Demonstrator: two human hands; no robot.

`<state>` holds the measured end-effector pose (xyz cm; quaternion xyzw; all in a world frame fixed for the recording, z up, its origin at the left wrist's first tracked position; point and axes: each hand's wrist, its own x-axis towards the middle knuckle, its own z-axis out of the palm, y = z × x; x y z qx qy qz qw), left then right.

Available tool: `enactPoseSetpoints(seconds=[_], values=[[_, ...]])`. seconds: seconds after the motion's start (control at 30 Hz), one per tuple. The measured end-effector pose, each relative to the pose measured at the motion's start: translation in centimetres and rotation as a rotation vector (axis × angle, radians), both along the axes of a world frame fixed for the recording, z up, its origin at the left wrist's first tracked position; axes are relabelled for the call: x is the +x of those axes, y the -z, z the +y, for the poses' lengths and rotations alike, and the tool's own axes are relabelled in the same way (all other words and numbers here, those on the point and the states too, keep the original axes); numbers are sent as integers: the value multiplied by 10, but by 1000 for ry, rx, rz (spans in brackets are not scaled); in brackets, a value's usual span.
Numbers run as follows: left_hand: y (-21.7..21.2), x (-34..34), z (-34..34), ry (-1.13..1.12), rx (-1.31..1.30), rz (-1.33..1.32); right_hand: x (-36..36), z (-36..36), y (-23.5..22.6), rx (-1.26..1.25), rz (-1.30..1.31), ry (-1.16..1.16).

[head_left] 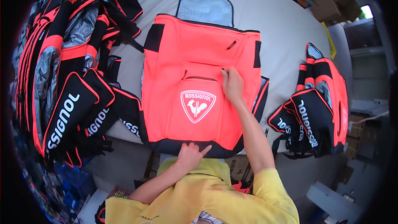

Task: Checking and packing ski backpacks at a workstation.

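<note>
A bright coral-red backpack with a dark base and a shield-shaped white print lies flat before me, its silver-lined top flap spread out at the far end. My right hand is closed in a pinch at the right end of the front pocket's zipper; a small dark zipper pull shows at the fingertips. At the backpack's near edge, my left hand rests on the black base, thumb stretched out and fingers apart. Beneath the right forearm, part of the backpack's right side is hidden.
A pile of similar black and coral-red backpacks stands on the left of the pale covered table. Several more backpacks are at the right edge. Cardboard boxes stand at the back right.
</note>
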<state>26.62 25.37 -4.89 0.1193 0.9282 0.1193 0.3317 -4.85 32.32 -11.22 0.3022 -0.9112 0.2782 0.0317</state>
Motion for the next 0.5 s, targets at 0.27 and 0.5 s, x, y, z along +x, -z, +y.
enactPoseSetpoints(seconds=[0.27,0.5], values=[[-27,9,-13,-148,223,89,-18,4,-20,-321,-324,125],[-24,9,-116,-782,-270,759,130,93,-79,386,-213,81]])
